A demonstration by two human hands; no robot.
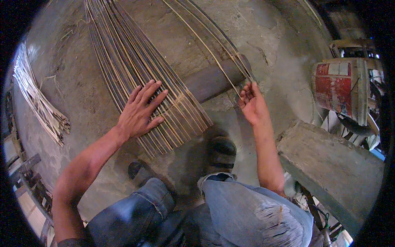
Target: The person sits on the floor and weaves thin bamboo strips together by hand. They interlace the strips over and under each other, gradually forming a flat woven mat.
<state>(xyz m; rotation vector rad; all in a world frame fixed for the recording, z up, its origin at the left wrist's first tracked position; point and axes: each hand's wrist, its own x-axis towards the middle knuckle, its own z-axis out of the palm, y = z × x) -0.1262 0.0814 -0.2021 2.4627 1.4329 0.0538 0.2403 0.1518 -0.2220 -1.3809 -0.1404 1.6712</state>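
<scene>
A wide row of thin bamboo strips (pixel 181 107), dark and pale, lies side by side across the floor in front of me. Near their close end a cross strip runs through them. My left hand (pixel 142 109) rests flat on the row with its fingers spread. Under the strips lies a grey-brown cylinder (pixel 210 84), its right end showing. To the right, my right hand (pixel 253 103) is closed on the near ends of a few loose bamboo strips (pixel 224 45), which stretch away over the cylinder's right end.
At the far left lies a bundle of pale strips (pixel 45 107). A worn red and white bucket (pixel 339 86) is on the right, above a concrete block (pixel 325 160). Dark wooden pieces (pixel 31 181) stand at the lower left. My sandalled feet (pixel 222 150) are close to the row.
</scene>
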